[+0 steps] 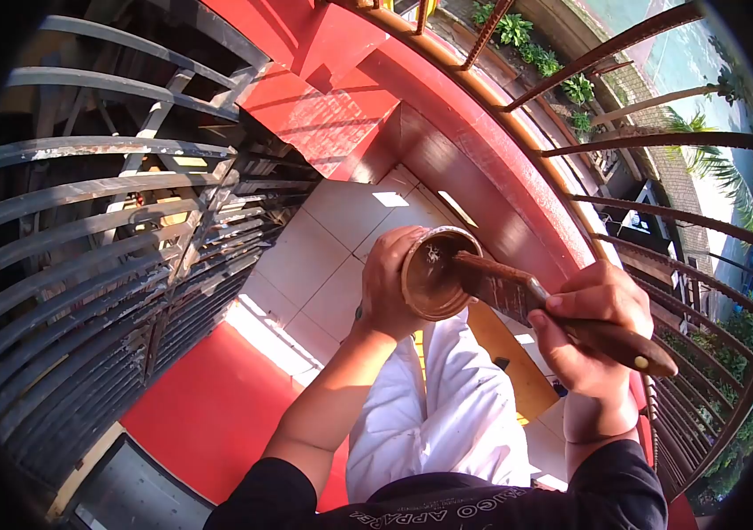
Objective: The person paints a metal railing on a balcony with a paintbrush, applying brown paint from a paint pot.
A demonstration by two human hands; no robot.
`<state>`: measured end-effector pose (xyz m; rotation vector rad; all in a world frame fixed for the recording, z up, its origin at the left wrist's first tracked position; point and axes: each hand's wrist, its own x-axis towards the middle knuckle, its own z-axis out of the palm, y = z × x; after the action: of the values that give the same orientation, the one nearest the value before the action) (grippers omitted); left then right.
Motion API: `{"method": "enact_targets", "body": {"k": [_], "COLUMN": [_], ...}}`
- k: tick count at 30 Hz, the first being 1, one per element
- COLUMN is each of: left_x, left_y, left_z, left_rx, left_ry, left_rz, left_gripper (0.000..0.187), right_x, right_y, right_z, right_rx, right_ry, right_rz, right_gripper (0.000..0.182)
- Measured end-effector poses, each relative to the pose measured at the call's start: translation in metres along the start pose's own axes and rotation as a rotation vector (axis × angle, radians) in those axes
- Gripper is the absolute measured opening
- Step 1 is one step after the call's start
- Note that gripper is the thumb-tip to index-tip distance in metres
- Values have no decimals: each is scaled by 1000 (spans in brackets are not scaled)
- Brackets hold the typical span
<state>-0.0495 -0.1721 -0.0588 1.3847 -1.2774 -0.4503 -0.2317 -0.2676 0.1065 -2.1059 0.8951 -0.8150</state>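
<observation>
My left hand (383, 284) is wrapped round the side of a small round can (434, 307), its rim and inside coated brown. The can is tilted so that its mouth faces up toward me. In my right hand (599, 320) is a paintbrush (616, 343), gripped at its brown wooden handle near the metal band. The brush head points left, and its tip reaches over the rim into the can's mouth. Both hands are held above my lap, over my white trousers (460, 397).
Dark metal slats (111, 190) rise along the left. A red ledge (482, 132) curves from the top down the right, with rusty bars (650, 141) beyond it and plants outside. Below lie a tiled floor (323, 238) and a yellow-brown board (509, 353). A red surface (217, 389) is at lower left.
</observation>
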Motion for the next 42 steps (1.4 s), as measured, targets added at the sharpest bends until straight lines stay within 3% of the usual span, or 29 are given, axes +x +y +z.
{"method": "enact_targets", "body": {"k": [9, 13, 14, 15, 19, 26, 31, 34, 38, 39, 42], "left_x": [-1, -11, -11, -10, -11, -12, -10, -9, -12, -15, -21], "left_y": [0, -6, -5, -6, -9, -8, -4, -3, -5, -8, -9], "left_z": [-4, -4, -5, -7, -9, -9, -13, -17, -17, -16, -25], "left_rx": [256, 233, 228, 221, 210, 216, 197, 198, 224, 210, 259], "left_ry": [-93, -29, -26, -21, -7, 15, 26, 35, 39, 43, 2], "left_rz": [132, 45, 46, 50, 75, 85, 61, 39, 41, 28, 24], "left_gripper": [75, 67, 67, 66, 58, 64, 80, 90, 105, 107, 111], "right_x": [-2, -7, -14, -13, -21, -23, -28, -25, -20, -17, 6], "right_y": [13, 15, 14, 21, 31, 30, 34, 29, 38, 49, 51], "right_z": [53, 45, 48, 45, 35, 26, 20, 19, 17, 16, 13], "right_rx": [-5, 14, 116, 2, 52, 122, 36, 246, 379, 409, -23], "right_ry": [-170, -84, -25, -45, 17, 67, 119, 232, 524, 603, 879], "right_rz": [157, 164, 369, 282, 371, 487, 463, 603, 476, 335, 56], "right_gripper": [17, 15, 14, 14, 14, 14, 15, 16, 21, 22, 21]}}
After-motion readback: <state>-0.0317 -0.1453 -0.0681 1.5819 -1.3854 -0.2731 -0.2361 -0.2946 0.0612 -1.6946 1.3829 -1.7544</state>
